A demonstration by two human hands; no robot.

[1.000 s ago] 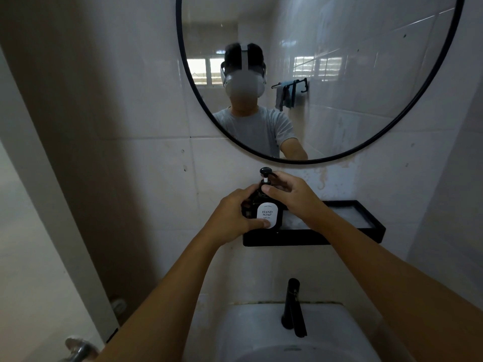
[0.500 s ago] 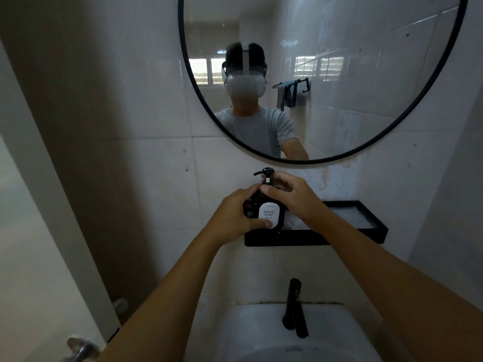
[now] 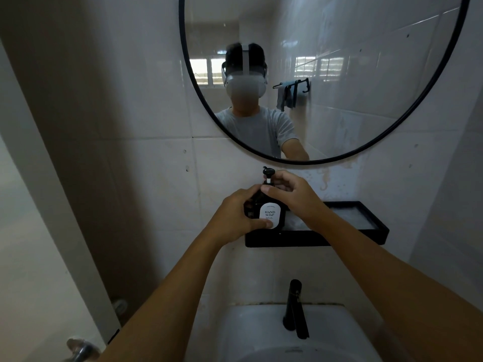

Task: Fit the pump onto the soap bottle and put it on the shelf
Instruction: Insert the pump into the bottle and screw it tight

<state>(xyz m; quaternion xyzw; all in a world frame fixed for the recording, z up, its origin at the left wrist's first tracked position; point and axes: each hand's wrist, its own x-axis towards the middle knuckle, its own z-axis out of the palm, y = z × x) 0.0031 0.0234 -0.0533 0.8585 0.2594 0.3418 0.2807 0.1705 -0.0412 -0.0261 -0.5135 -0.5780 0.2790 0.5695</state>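
A dark soap bottle with a white "HAND SOAP" label stands upright at the left end of the black wall shelf. My left hand wraps the bottle's left side, thumb across the label's bottom edge. My right hand sits over the bottle's shoulder, fingers closed around the collar of the black pump. The pump head sticks up above my fingers, its nozzle pointing away toward the wall. The bottle's base is hidden behind the shelf rim.
A round black-framed mirror hangs just above the pump. Below the shelf, a black faucet rises over a white sink. The shelf's right part holds only a pale liner. A metal door handle is at lower left.
The pump head has turned: its nozzle pointed left half a second ago and now points away. My right fingers have shifted around the collar. The bottle stays in place.
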